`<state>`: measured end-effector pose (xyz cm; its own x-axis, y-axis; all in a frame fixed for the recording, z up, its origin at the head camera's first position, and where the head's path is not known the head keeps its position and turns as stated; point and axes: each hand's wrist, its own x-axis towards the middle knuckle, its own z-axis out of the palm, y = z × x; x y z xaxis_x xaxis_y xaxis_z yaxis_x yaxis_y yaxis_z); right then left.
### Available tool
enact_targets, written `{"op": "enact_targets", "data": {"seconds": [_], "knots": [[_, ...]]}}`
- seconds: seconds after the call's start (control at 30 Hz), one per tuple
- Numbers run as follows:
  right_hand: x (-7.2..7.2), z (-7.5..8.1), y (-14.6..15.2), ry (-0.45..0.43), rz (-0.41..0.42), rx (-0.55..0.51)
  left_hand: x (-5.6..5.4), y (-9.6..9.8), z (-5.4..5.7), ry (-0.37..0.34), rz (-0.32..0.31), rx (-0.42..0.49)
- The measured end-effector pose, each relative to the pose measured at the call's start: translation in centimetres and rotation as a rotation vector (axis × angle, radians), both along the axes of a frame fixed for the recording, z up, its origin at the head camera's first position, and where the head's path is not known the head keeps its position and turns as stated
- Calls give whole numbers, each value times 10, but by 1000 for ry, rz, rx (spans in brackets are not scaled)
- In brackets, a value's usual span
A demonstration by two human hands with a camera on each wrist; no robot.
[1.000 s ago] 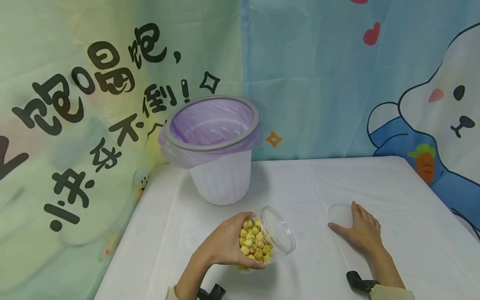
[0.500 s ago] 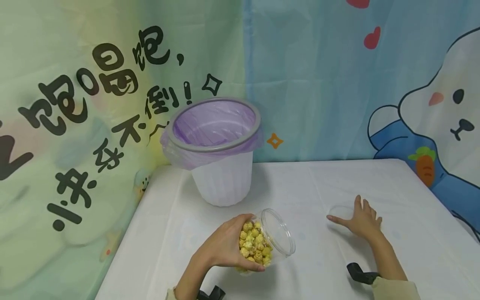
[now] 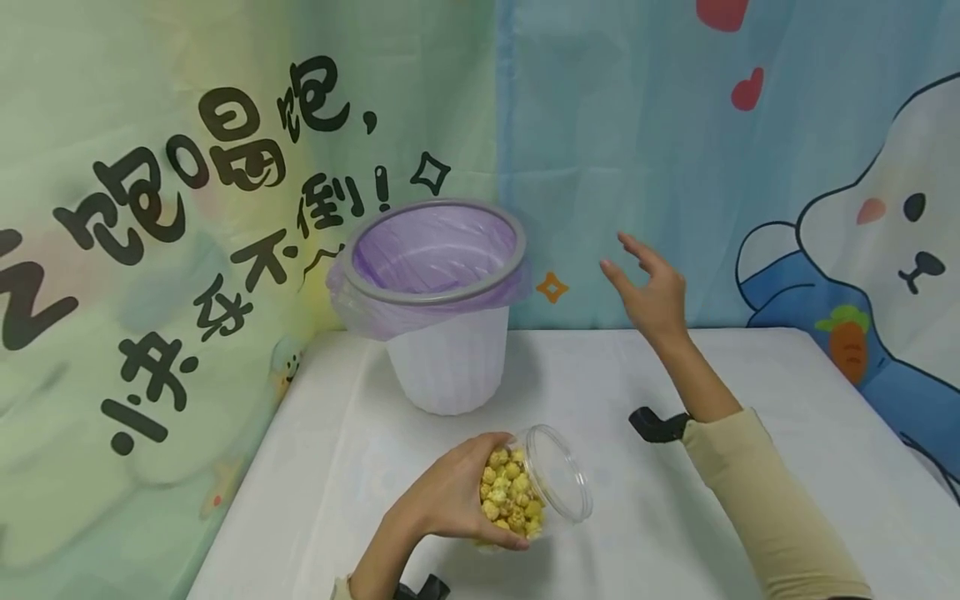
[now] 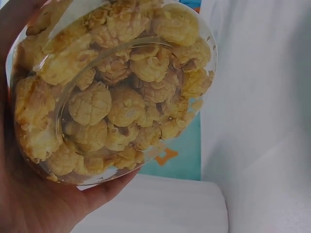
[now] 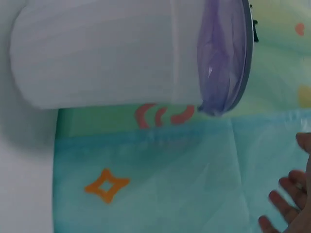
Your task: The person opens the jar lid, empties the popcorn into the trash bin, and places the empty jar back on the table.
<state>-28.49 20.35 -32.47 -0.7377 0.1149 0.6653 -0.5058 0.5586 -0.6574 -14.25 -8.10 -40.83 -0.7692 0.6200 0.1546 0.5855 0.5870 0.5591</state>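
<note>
My left hand grips a clear plastic jar around its side. The jar is tilted, its uncovered mouth facing right, and yellow popcorn fills its lower part. Its base fills much of the left wrist view, with popcorn pressed against the plastic. My right hand is raised over the back of the table, fingers apart and holding nothing. A white bin with a grey rim stands to the left of that hand, lined with a purple bag. In the right wrist view, fingers show at the edge, apart from the bin.
A white cloth covers the table. Behind it hangs a printed curtain with a blue half, and a green half with black lettering along the left. Black camera mounts stick out from the wrists.
My right hand has lifted off the table, away from a faint clear round outline, and moved up and forward to the left. My left hand holds the jar in nearly the same place.
</note>
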Motion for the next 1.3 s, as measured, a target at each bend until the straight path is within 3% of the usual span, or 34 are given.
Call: {"op": "enact_targets", "data": {"seconds": [0.1, 0.23, 0.37, 0.53, 0.87, 1.3], "knots": [[-15, 17, -20, 42, 127, 4, 1, -1, -2, 6, 5, -11], [-27, 26, -43, -40, 232, 56, 1, -1, -4, 10, 11, -17], [-35, 26, -58, -122, 294, 96, 2, 0, -5, 7, 13, -21], [-41, 17, -71, -156, 344, 104, 3, 0, -8, 6, 21, -19], [-44, -1, -79, -167, 343, 99, 6, 0, -14, -27, 38, -14], [-44, 4, -75, -142, 325, 91, 2, 3, -9, 0, 34, -19]]}}
